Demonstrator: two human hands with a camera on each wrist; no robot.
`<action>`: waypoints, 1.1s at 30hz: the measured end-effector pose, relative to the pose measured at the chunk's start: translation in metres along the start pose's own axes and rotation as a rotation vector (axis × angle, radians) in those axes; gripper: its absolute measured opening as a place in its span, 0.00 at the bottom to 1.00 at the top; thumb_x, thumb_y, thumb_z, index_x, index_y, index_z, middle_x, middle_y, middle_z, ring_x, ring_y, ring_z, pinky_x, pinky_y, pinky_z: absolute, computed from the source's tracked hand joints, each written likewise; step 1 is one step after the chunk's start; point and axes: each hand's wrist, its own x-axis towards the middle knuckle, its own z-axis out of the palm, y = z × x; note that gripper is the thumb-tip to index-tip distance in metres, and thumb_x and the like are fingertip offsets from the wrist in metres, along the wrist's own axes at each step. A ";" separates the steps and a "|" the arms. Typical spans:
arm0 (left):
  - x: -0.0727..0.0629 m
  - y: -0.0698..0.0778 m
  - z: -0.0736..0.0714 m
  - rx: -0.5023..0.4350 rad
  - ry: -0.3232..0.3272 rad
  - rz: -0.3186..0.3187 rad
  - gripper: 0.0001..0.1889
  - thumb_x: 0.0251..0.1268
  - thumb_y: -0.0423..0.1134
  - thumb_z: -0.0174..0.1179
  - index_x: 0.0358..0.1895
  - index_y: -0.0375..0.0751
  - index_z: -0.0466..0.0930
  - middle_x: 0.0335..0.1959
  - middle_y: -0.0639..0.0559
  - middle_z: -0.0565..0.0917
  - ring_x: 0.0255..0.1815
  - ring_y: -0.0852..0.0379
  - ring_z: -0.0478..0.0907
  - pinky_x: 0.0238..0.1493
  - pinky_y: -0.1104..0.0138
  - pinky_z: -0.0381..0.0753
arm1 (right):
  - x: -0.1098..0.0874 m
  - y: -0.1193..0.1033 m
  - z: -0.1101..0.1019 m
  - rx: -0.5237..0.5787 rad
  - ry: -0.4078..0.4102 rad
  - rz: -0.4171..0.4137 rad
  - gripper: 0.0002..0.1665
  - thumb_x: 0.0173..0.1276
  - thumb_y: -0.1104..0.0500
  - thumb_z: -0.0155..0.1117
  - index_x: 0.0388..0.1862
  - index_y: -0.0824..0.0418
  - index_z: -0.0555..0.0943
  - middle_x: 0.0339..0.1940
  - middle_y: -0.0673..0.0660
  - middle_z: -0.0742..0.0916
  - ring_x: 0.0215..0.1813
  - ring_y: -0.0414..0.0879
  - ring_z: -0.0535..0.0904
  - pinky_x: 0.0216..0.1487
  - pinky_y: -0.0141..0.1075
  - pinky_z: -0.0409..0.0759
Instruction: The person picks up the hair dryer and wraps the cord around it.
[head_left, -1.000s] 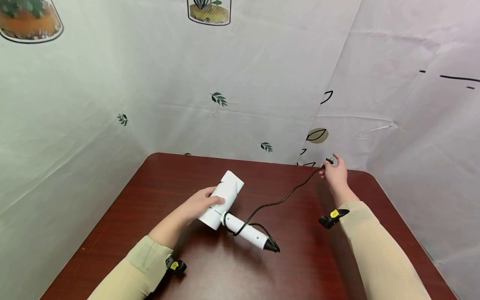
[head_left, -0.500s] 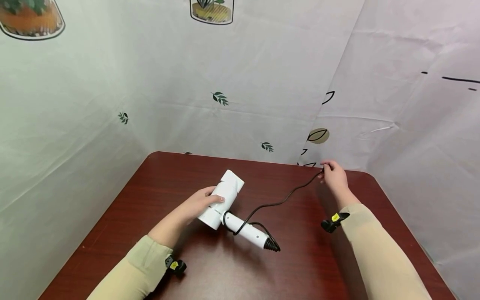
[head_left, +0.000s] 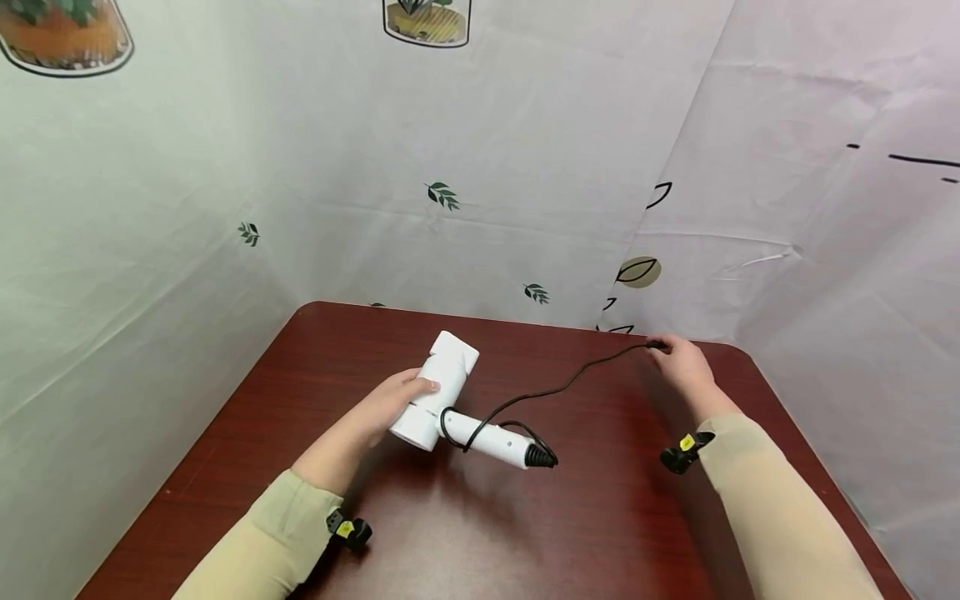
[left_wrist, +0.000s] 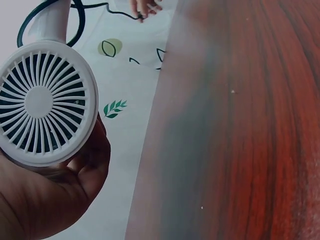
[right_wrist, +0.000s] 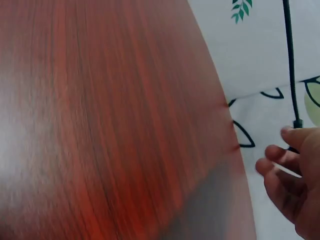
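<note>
Soft shadows, pale glare (on table (head_left: 480,537))

Left grip (head_left: 392,404) curled, right grip (head_left: 686,364) pinched

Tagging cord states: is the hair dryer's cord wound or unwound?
Partly wound: the black cord loops round the white handle, while the rest stretches to the right hand.

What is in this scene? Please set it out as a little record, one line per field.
Left grip: holds the hair dryer by its body
Right grip: pinches the black cord at its end
Cord path: loops around the handle, then runs to the right grip
Dryer position: seemingly raised above the table
Table: reddish-brown, wood-grained
Wall: whitish, with leaf prints
</note>
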 end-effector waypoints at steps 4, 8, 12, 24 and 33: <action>-0.001 0.002 -0.003 -0.053 0.007 0.002 0.28 0.71 0.46 0.53 0.67 0.30 0.65 0.39 0.44 0.82 0.33 0.54 0.82 0.34 0.61 0.83 | -0.004 0.006 -0.002 -0.100 -0.053 0.014 0.21 0.76 0.55 0.56 0.62 0.63 0.78 0.50 0.65 0.85 0.46 0.59 0.80 0.46 0.53 0.76; 0.000 0.002 -0.006 -0.120 0.004 0.006 0.28 0.71 0.46 0.51 0.66 0.30 0.64 0.39 0.46 0.81 0.34 0.55 0.82 0.35 0.61 0.83 | -0.008 0.011 -0.003 -0.124 -0.119 0.030 0.22 0.75 0.54 0.56 0.62 0.64 0.79 0.59 0.68 0.81 0.59 0.65 0.76 0.56 0.60 0.73; 0.002 0.001 -0.010 -0.190 0.031 -0.002 0.29 0.73 0.47 0.48 0.66 0.28 0.63 0.38 0.48 0.81 0.33 0.56 0.82 0.36 0.61 0.83 | -0.011 0.013 -0.004 -0.136 -0.181 0.027 0.22 0.75 0.53 0.57 0.60 0.63 0.81 0.61 0.68 0.80 0.63 0.66 0.73 0.60 0.62 0.70; 0.011 0.000 -0.014 -0.340 0.206 -0.053 0.27 0.73 0.52 0.48 0.63 0.32 0.66 0.33 0.53 0.82 0.33 0.58 0.82 0.37 0.64 0.81 | -0.016 0.017 -0.002 -0.080 -0.304 -0.099 0.16 0.66 0.61 0.66 0.48 0.71 0.85 0.47 0.68 0.86 0.53 0.62 0.80 0.52 0.54 0.78; 0.014 0.004 -0.018 -0.403 0.272 -0.062 0.28 0.72 0.54 0.50 0.65 0.36 0.65 0.35 0.55 0.82 0.33 0.60 0.82 0.38 0.66 0.81 | -0.028 0.017 -0.011 -0.100 -0.482 -0.203 0.11 0.65 0.62 0.68 0.42 0.68 0.88 0.41 0.60 0.88 0.46 0.51 0.82 0.45 0.45 0.80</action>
